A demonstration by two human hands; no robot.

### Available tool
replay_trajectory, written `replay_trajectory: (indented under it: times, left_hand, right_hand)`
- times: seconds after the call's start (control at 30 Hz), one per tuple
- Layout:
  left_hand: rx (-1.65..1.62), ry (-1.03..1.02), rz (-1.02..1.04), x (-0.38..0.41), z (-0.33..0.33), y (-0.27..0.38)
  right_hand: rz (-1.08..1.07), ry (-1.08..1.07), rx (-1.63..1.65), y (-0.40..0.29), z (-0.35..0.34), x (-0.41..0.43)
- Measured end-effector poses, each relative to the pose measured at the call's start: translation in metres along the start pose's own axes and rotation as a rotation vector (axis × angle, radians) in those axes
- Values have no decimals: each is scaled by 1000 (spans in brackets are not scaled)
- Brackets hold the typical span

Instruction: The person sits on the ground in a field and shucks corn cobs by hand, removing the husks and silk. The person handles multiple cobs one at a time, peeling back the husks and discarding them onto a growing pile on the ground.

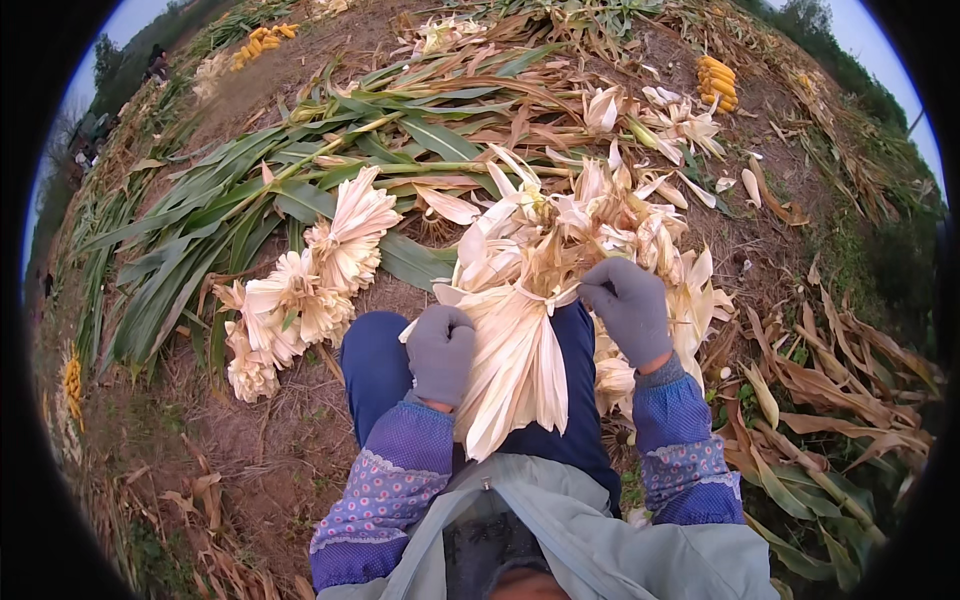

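A fanned bundle of pale dry corn husks [517, 352] lies over my knees, its loose ends towards me. My left hand [444, 352], in a grey glove, is closed at the bundle's left side on a husk strip. On the right, my gloved right hand [628, 309] pinches the end of a husk strip [562, 298] that runs across the bundle's narrow neck. More pale husks [652, 232] are heaped just beyond and to the right of the bundle. Several gathered husk bunches [300, 292] lie on the ground to the left.
Cut green corn stalks [247, 187] lie across the ground ahead and to the left. Dry stalks and leaves [832, 382] spread at the right. Piles of yellow corn ears stand at the far right [718, 82], far left [262, 45] and left edge [73, 386]. A person [157, 64] is far off.
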State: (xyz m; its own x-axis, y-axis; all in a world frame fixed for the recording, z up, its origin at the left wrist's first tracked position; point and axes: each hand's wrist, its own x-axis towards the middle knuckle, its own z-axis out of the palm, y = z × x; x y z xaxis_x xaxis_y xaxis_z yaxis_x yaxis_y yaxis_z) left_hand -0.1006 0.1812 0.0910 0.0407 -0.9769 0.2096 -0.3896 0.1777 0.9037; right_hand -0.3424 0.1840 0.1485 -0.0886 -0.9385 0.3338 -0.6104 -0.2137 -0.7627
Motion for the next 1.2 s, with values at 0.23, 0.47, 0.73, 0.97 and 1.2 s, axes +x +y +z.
replay_trajectory:
  times: [0.23, 0.47, 0.73, 0.97, 1.2]
  left_hand:
    - [342, -61, 360, 11, -7, 57]
    - [559, -104, 585, 19, 28, 80]
    - [339, -99, 492, 20, 38, 69]
    - [272, -75, 491, 13, 39, 59]
    - [334, -41, 418, 10, 29, 61]
  right_hand:
    - [30, -84, 83, 1, 4, -4]
    - [-12, -64, 34, -2, 9, -5]
    - [-100, 75, -96, -12, 18, -5]
    - [-88, 167, -77, -6, 33, -7]
    - [51, 178, -5, -23, 11, 4]
